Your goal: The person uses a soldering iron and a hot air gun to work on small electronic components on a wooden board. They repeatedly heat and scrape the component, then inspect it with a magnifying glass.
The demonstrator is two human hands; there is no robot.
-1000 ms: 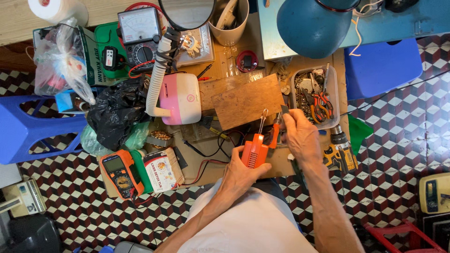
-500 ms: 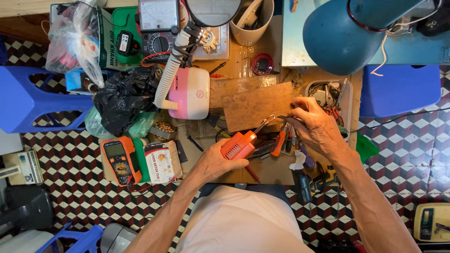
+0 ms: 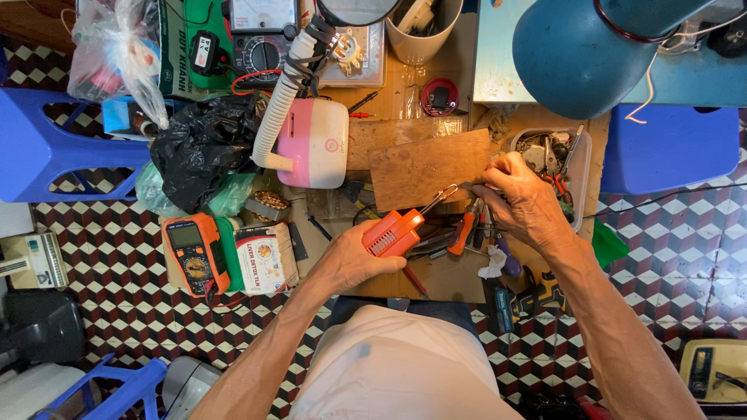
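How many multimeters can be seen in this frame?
2. An orange digital multimeter lies at the left edge of the bench, beside a small carton. A black analog multimeter sits at the top, behind the pink device. Clutter may hide others.

Bench crowded. Only bare patch: the brown board (image 3: pixel 428 165), flat, mid-bench. Left of it the pink-and-white box (image 3: pixel 315 143) with its ribbed hose (image 3: pixel 280 97) blocks. Right, a tool tray (image 3: pixel 554 159) heaped with pliers. Blue lamp shade (image 3: pixel 580 54) overhangs the far right. Screwdrivers (image 3: pixel 464 232) litter the near edge.
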